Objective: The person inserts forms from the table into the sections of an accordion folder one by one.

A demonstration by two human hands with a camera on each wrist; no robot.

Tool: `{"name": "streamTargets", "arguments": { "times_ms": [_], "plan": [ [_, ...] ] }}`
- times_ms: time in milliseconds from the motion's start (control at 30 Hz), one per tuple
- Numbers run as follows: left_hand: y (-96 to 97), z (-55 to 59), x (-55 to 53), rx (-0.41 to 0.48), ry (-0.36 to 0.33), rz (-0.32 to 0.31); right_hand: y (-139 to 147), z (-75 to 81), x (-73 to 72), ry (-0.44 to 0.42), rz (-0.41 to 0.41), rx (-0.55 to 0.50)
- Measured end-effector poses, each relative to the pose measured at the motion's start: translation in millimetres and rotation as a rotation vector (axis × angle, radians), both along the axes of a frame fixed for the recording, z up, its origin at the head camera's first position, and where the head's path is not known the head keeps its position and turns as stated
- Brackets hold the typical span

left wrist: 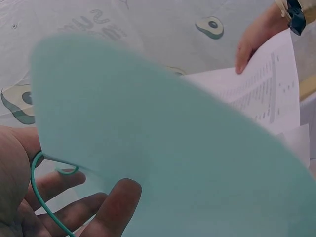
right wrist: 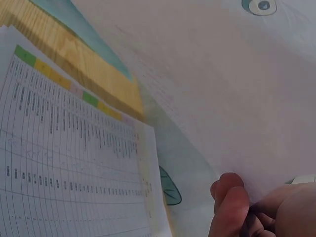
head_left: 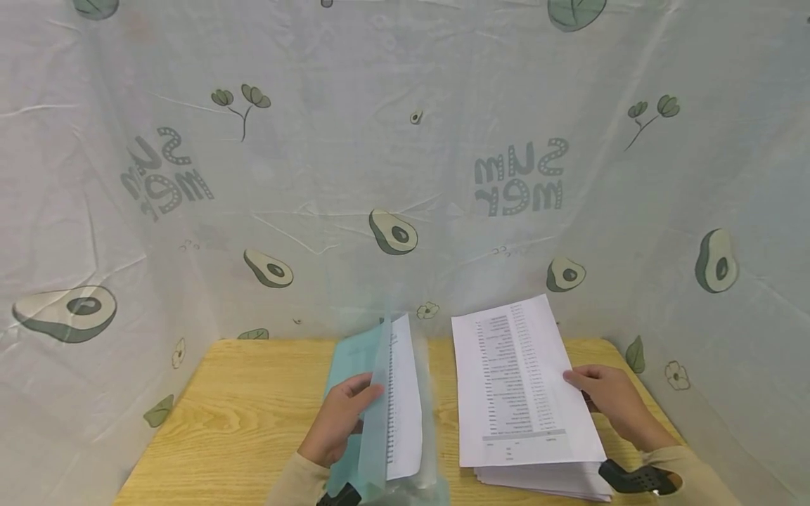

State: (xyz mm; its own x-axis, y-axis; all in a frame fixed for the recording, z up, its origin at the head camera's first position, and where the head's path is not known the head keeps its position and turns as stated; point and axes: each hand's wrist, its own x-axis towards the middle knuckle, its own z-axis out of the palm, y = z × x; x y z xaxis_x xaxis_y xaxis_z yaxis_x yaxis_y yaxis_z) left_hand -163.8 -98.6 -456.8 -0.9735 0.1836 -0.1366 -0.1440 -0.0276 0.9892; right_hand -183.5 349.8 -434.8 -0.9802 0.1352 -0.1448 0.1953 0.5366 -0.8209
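My left hand [head_left: 338, 416] holds up the cover of a translucent teal document folder [head_left: 349, 355], thumb on one side and fingers on the other. Printed paper [head_left: 405, 404] stands inside the opened folder. A thin teal elastic cord [left wrist: 45, 206] loops by the left hand in the left wrist view. On the right, my right hand [head_left: 610, 399] pinches the side edge of a printed sheet [head_left: 520, 379]. This sheet is raised over a paper stack [head_left: 547, 483]; the right wrist view shows the top page [right wrist: 74, 148] with a coloured header row.
A light wooden table [head_left: 253, 407] lies beneath everything, with a strip of wood between folder and stack. A pale curtain [head_left: 354, 154] with avocado prints hangs behind the table and along both sides.
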Motion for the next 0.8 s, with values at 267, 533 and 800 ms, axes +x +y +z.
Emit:
{"name": "streamTargets", "arguments": {
  "times_ms": [267, 533, 800],
  "plan": [
    [0.3, -5.5, -1.1, -0.001, 0.000, 0.002, -3.1, 4.1, 2.0, 0.016, 0.009, -0.025],
    [1.4, -3.8, -0.3, -0.008, -0.001, -0.001, -2.5, 7.7, 3.3, 0.025, 0.011, -0.057],
    [0.8, -1.1, 0.3, -0.010, 0.001, -0.001, -6.9, 13.3, 4.1, 0.047, 0.011, -0.071]
  ]
}}
